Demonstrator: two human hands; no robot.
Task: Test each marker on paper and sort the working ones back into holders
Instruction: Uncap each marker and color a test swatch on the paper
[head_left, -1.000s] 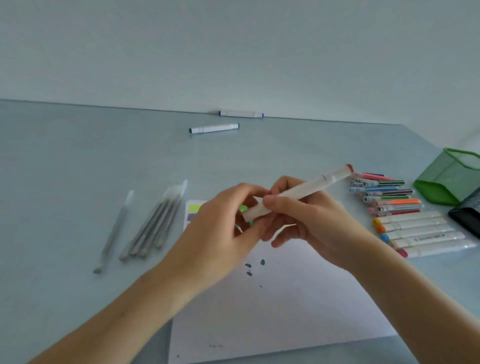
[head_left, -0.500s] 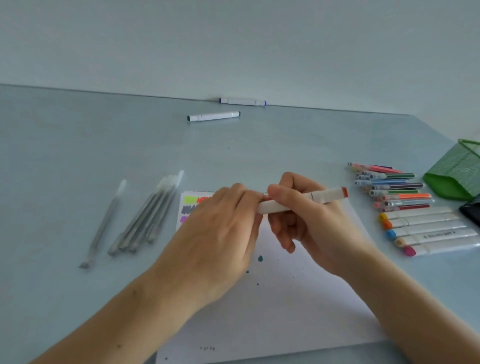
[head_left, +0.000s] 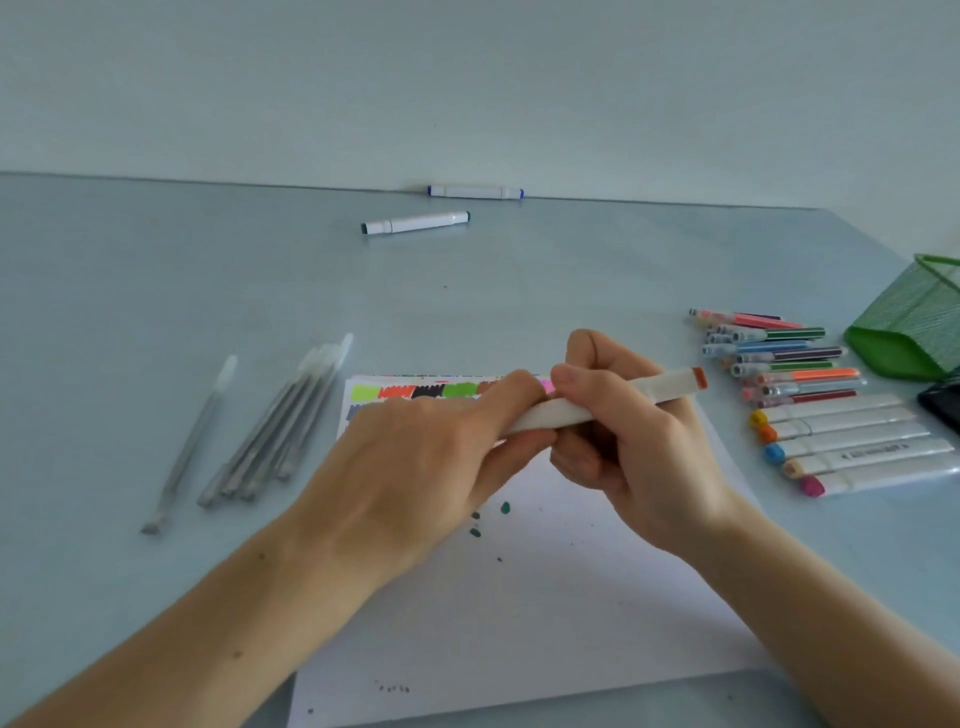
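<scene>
A white marker (head_left: 654, 391) with an orange-red end cap lies nearly level between my two hands, above a white sheet of paper (head_left: 545, 597). My right hand (head_left: 639, 447) grips its barrel with thumb on top. My left hand (head_left: 421, 467) pinches the marker's left end; that end is hidden under the fingers. The paper's far edge carries colour swatches (head_left: 415, 391), and a few teal dots (head_left: 488, 517) sit mid-sheet. To the right lie a row of thin coloured pens (head_left: 779, 358) and a row of thick white markers (head_left: 852, 441).
A green mesh holder (head_left: 914, 327) lies on its side at the far right, with a black holder (head_left: 943, 408) just in front of it. Several grey pens (head_left: 275, 431) lie on the left. Two white markers (head_left: 415, 222) (head_left: 475, 192) rest near the wall.
The marker has tipped from slanting upward to nearly level and come lower toward the paper. My left fingers have closed over its left end. The view has shifted slightly.
</scene>
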